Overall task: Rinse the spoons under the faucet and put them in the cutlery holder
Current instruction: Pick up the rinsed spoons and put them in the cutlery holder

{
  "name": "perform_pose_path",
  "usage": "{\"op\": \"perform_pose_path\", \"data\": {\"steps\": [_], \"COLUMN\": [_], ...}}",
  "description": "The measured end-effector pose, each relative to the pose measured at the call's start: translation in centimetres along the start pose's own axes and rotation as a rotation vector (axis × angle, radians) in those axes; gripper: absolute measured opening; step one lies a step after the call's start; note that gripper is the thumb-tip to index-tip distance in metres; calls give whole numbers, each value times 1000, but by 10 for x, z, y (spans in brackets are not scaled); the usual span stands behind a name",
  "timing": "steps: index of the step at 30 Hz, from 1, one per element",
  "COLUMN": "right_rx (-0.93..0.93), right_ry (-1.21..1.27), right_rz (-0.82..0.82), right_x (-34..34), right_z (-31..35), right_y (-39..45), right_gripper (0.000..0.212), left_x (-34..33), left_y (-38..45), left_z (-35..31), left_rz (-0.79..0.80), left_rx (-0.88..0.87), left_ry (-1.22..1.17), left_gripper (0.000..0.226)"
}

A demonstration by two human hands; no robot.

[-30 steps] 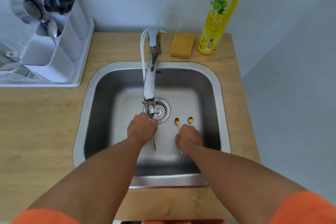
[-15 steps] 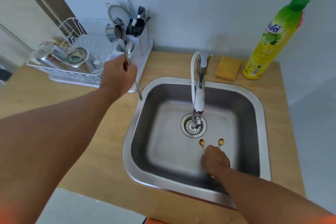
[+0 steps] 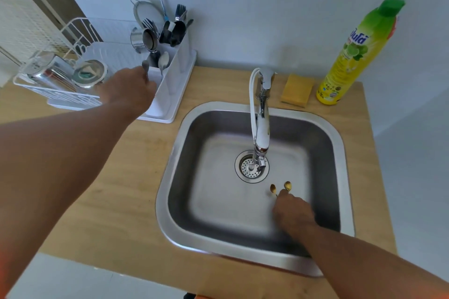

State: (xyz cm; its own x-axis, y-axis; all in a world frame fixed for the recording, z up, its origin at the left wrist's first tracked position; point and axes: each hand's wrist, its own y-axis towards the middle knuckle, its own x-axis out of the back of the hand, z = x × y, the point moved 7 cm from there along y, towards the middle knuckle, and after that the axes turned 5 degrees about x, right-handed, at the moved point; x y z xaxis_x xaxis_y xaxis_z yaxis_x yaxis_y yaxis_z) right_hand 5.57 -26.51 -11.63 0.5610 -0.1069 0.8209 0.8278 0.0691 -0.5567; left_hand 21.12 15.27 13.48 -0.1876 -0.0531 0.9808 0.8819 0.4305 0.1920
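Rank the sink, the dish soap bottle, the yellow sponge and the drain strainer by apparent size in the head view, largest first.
1. sink
2. dish soap bottle
3. yellow sponge and drain strainer: these look about alike, so no order between them.

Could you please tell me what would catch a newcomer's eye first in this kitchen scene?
The left hand reaches across the counter, lowering a silver spoon into the white cutlery holder at upper left. In the steel sink, the right hand rests on two small gold spoons beside the drain. A yellow-green dish soap bottle stands far right.
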Motion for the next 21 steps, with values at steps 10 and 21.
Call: {"op": "perform_pose_path", "data": {"steps": [10, 21], "right_rx": [402, 488], "right_ry": [8, 698], "right_rz": [-288, -576], "right_x": [34, 128], "right_z": [53, 201], "right_y": [-22, -30], "right_gripper": [28, 8], "left_x": [-10, 0], "left_y": [-9, -49], "left_z": [-7, 19], "left_rz": [134, -2], "left_rx": [-67, -227], "left_ry": [109, -493], "left_gripper": [21, 34]}}
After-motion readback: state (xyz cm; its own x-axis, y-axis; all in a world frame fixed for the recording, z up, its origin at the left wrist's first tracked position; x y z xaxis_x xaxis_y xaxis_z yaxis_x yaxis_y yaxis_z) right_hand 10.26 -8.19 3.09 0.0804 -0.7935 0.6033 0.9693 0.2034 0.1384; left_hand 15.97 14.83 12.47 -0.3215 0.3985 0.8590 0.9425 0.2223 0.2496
